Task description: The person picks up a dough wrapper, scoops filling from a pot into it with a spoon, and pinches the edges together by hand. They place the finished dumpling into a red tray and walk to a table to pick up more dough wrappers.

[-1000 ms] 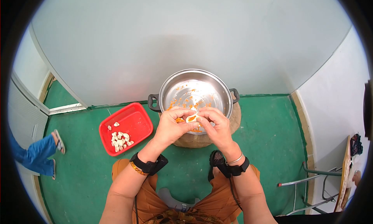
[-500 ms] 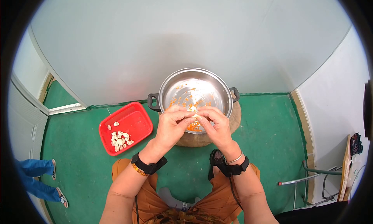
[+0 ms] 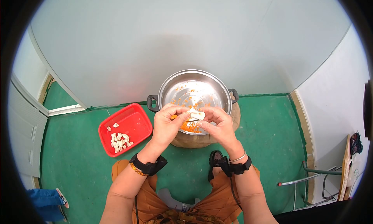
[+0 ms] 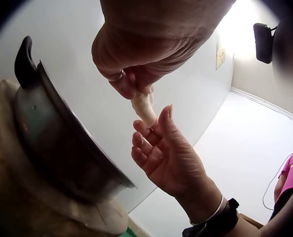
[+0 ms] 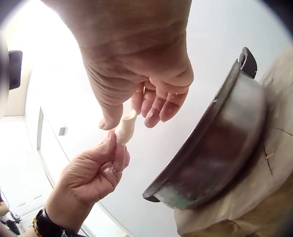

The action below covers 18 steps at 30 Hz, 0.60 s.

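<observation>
A small folded white dough piece (image 3: pixel 197 115) is pinched between thumb and fingers of my left hand (image 3: pixel 166 126), above the near side of the steel pot (image 3: pixel 179 77). My right hand (image 3: pixel 220 127) is at the piece's other side, thumb held apart from it. The left wrist view shows the dough (image 4: pixel 144 109) hanging from my left fingertips, with the right hand (image 4: pixel 173 163) below, its fingertips close to or touching the end. In the right wrist view the dough (image 5: pixel 125 128) looks hollow at its upper end. Orange shreds (image 3: pixel 192 126) lie in the pot.
A red basin (image 3: pixel 136 125) holding several white dough pieces (image 3: pixel 121 141) stands on the green floor left of the pot. Under the pot is a round wooden block (image 3: pixel 194 141). Someone's legs in blue (image 3: pixel 44 200) are at lower left, a metal frame (image 3: pixel 299 181) at right.
The flat wrapper with orange filling was folded and pinched by both hands; now the left hand holds it and the right thumb has come away. The person at left has moved lower in view.
</observation>
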Motion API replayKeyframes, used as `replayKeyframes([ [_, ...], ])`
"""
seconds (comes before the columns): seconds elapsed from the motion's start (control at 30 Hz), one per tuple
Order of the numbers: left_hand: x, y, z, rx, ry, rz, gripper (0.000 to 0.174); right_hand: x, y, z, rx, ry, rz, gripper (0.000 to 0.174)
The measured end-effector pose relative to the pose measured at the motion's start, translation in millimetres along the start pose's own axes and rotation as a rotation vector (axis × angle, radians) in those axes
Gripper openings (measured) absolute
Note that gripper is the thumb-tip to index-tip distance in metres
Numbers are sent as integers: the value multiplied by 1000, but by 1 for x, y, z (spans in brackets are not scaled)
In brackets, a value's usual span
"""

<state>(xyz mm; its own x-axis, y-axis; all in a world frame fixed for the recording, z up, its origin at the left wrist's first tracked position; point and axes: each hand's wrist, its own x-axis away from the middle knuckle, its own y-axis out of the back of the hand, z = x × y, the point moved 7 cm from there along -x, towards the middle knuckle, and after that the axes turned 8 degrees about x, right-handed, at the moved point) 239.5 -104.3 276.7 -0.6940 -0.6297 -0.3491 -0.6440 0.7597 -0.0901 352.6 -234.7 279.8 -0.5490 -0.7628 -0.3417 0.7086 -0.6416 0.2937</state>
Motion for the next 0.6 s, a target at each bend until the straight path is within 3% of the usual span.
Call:
replayKeyframes([
  [0.2,0,1,9,78,30,4,13,3,-1,-12,8,-94,-15,24],
  [0.6,1,-4,3,-4,-20,48,16,1,4,15,253,123,-111,10],
])
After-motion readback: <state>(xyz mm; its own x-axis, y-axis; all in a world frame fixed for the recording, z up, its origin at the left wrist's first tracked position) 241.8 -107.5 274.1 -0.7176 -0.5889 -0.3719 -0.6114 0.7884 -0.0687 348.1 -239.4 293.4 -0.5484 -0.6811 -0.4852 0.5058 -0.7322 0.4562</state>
